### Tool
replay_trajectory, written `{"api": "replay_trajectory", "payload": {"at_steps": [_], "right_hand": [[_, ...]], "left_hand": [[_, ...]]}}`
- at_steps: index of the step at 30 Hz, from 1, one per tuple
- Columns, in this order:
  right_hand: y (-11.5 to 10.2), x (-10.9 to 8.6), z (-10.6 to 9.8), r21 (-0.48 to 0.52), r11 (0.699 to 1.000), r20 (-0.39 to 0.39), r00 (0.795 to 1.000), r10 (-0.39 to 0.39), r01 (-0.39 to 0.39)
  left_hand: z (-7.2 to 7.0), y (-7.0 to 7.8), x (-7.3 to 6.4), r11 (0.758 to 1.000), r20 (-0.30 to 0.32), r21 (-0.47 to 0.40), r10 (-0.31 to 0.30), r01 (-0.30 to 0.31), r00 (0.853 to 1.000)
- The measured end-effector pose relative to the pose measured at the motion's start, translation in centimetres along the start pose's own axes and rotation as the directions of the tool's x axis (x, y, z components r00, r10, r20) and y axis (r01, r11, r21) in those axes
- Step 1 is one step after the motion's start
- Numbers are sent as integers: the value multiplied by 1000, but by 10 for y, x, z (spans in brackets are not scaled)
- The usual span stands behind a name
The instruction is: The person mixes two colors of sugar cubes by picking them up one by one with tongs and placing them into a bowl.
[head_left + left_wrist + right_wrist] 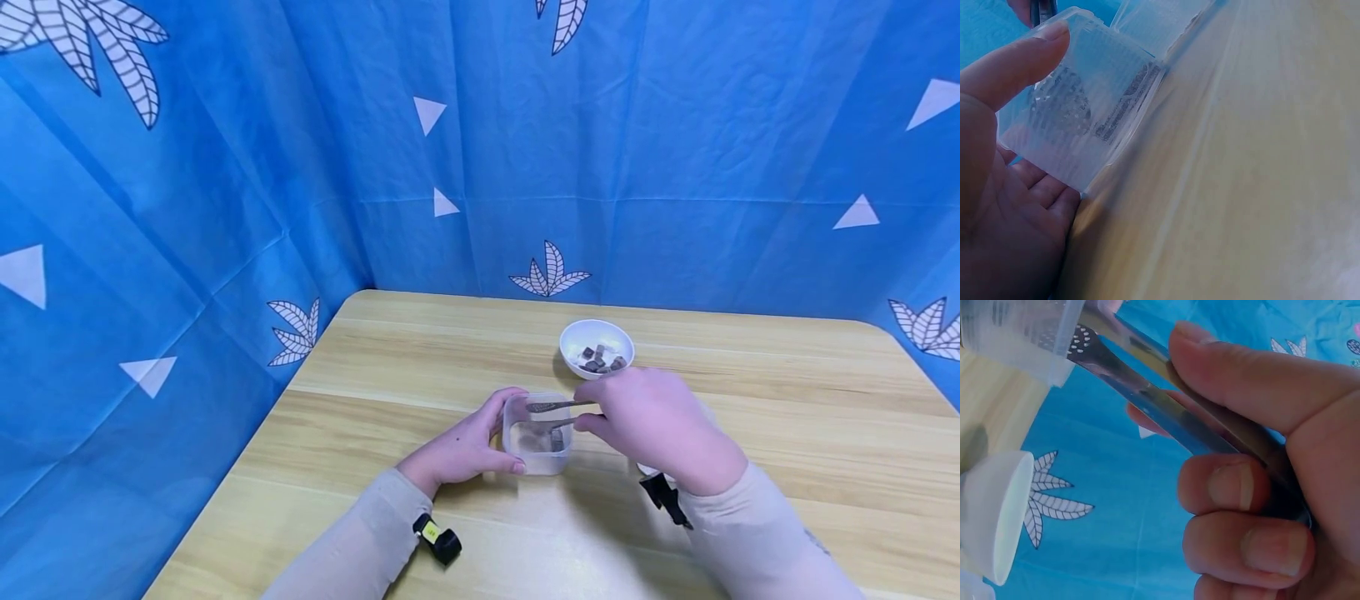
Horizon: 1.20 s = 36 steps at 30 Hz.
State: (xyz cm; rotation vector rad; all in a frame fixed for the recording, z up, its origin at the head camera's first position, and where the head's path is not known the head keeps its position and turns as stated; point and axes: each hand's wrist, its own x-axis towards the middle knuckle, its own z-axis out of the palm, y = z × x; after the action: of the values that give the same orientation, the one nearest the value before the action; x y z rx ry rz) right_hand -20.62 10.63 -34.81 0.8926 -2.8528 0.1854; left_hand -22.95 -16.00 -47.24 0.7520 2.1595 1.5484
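Note:
My left hand (474,442) grips a clear plastic box (537,463) on the table, thumb on the near side and fingers round the far side. My right hand (651,421) holds a pair of metal tongs (1154,403), its fingers curled round the handles. The tongs' arms stand apart, and their perforated ends (1063,100) reach down inside the box. A small dark cube (557,439) lies in the box by its right wall, close to one tong end. Through the wall in the left wrist view, a dark piece (1129,103) shows along the bottom.
Behind the box stands a white bowl (573,333) with several small brown cubes (598,358) in it. Another clear plastic piece (1157,28) lies beside the box, mostly hidden under my right hand in the head view. A blue patterned curtain (480,150) hangs behind the wooden table (420,350).

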Motion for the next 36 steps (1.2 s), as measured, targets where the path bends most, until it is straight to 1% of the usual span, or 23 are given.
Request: {"api": "replay_trajectory", "payload": {"at_steps": [3, 8, 14, 18, 22, 24, 26, 28, 31, 36], "right_hand": [[-1, 1, 0, -17, 1000, 15, 1000, 17, -17], [-2, 3, 4, -29, 999, 12, 1000, -26, 26], [6, 0, -1, 43, 997, -24, 998, -58, 59], [16, -3, -9, 85, 991, -73, 992, -99, 105], [30, -8, -22, 114, 981, -144, 979, -142, 159], [38, -11, -28, 120, 981, -170, 977, -130, 151], [48, -13, -33, 125, 986, -179, 980, -87, 110], [58, -15, -34, 125, 991, -189, 982, -29, 53], [76, -15, -32, 119, 992, -185, 981, 54, -32], [102, -15, -25, 89, 987, -160, 977, 144, -131]], "left_hand": [[0, 0, 1, 1000, -4, 4, -1, 1, 1000], [0, 1, 1, 999, -20, 33, -17, 18, 1000], [0, 3, 1, 1000, -5, 19, 0, 0, 1000], [0, 3, 2, 1000, -3, 19, -1, 1, 1000], [0, 3, 1, 999, -14, 30, -19, 20, 1000], [0, 4, 1, 999, -21, 34, -32, 33, 999], [0, 4, 1, 999, -24, 27, -41, 42, 999], [0, 4, 1, 998, -32, 30, -51, 52, 998], [0, 3, 0, 998, -36, 29, -59, 60, 998], [1, 3, -1, 997, -45, 41, -69, 71, 997]]}}
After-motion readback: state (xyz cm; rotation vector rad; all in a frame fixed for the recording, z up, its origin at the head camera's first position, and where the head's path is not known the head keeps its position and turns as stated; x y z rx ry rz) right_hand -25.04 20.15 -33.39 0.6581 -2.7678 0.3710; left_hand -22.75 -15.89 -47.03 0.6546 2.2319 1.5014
